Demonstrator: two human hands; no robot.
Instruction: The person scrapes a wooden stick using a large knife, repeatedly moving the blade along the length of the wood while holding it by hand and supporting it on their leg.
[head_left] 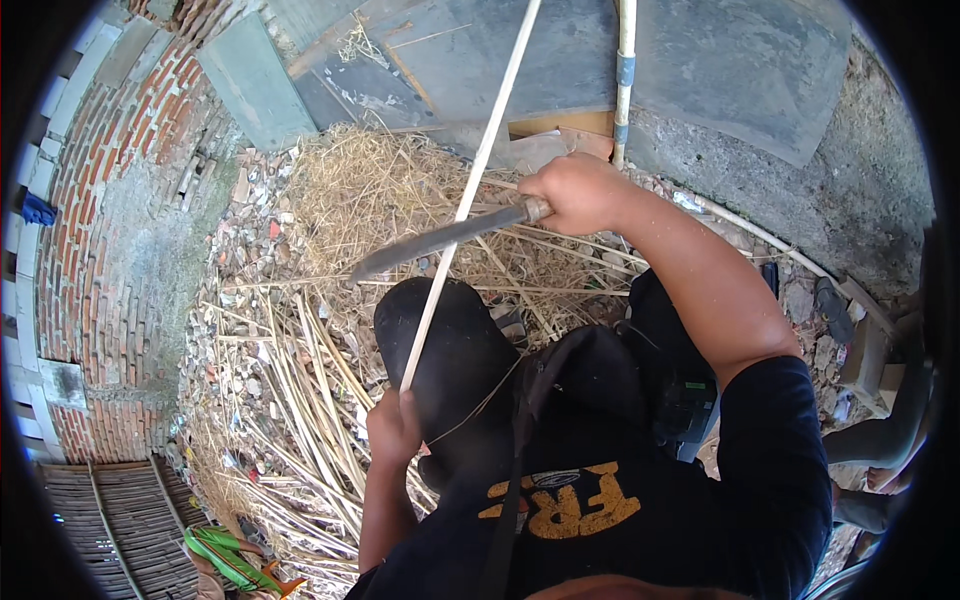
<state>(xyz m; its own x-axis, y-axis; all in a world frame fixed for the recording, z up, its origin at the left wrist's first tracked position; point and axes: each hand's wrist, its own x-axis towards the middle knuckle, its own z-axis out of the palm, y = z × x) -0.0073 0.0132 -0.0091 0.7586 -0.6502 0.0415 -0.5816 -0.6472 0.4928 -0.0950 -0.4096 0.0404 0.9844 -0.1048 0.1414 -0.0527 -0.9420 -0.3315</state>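
My left hand (395, 428) is closed around the lower end of a long, pale bamboo strip (490, 145), beside my dark-clothed knee. From there the strip rises at a slant past the top of the view. In my right hand (578, 195) is the wooden handle of a machete (435, 243), the fingers wrapped around it. Its dark blade points left and crosses the strip about midway; whether the two touch, I cannot tell.
Shavings (370, 190) lie heaped ahead, over rubble. Split bamboo strips (310, 410) are strewn at left. A brick wall (120, 270) stands left; grey panels (720, 70) and an upright pipe (625, 75) are ahead. Another person's legs (880, 440) show at right, green clothing (228, 555) lower left.
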